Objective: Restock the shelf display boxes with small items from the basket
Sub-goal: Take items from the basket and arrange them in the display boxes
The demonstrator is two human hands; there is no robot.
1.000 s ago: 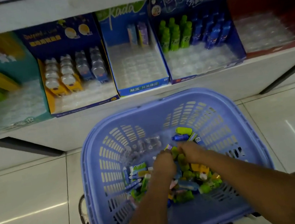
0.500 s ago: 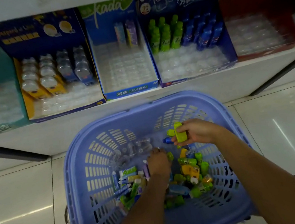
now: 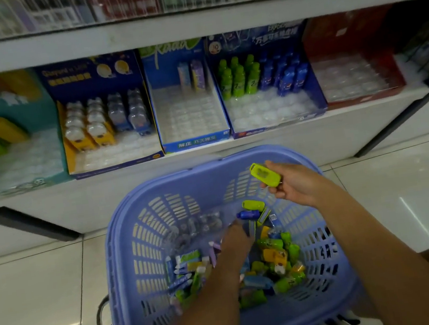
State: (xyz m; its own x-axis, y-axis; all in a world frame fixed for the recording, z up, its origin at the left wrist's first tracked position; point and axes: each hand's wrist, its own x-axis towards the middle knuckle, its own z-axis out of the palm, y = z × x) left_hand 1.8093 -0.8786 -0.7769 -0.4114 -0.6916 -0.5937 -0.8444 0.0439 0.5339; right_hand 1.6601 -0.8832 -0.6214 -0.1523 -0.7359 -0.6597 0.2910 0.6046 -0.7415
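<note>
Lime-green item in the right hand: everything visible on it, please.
The lime-green item is a small oblong block with rounded corners, glossy like plastic, with a paler rectangular patch on its upper face. It is held tilted, one end pointing up-left, in the air above the far right part of the blue basket. The right hand pinches its lower end between thumb and fingers; nothing else touches it.

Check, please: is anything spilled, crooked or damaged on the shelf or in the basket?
Nothing stands out. The display boxes stand side by side on the shelf; the loose small items lie inside the basket.
</note>
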